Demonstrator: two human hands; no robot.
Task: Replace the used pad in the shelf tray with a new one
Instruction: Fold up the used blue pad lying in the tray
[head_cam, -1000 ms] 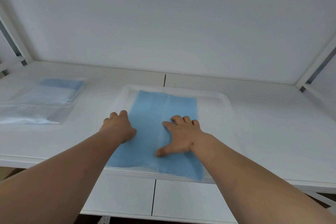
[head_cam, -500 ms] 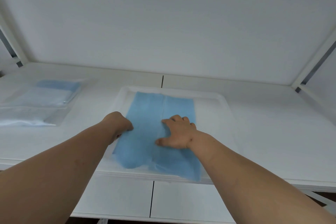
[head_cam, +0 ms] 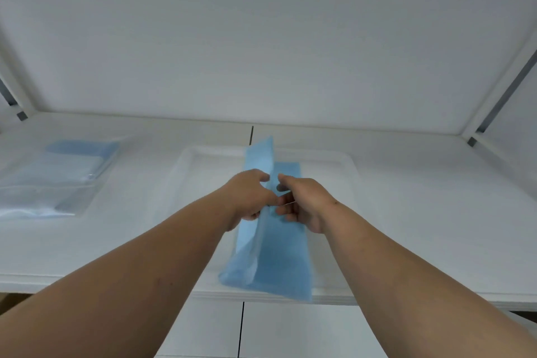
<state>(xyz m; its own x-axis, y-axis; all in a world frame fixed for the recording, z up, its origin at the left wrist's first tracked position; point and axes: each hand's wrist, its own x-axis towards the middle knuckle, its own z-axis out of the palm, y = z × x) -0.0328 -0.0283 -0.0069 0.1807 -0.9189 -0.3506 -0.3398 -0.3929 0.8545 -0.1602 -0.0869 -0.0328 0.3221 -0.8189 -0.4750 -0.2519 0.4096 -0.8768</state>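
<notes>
Up close at a white shelf (head_cam: 421,197), a person's two bare hands meet over a shallow white tray (head_cam: 345,167) that sits at the shelf's front edge. The left hand (head_cam: 250,195) grips the left half of a light blue pad (head_cam: 276,256), its fingers curled round the raised sheet, which stands on edge and folds over toward the right half. The right hand (head_cam: 302,203) holds the same fold from the other side, thumb on top and fingers bent beneath, pinching the pad where the two halves come together. The hands are just beside one another, nearly touching across the fold.

The pad lies inside the tray along its middle, the right half flat on the tray floor and the near end reaching over the tray's front rim. The far corner of the lifted half rises above the tray's back rim. Both bare forearms reach in from the bottom corners of the view.

Well apart, on the left of the shelf, rests a clear plastic packet (head_cam: 49,183) with folded blue pads (head_cam: 84,150) showing through it. A white back wall (head_cam: 261,38) closes the shelf bay, with white uprights at either side.
</notes>
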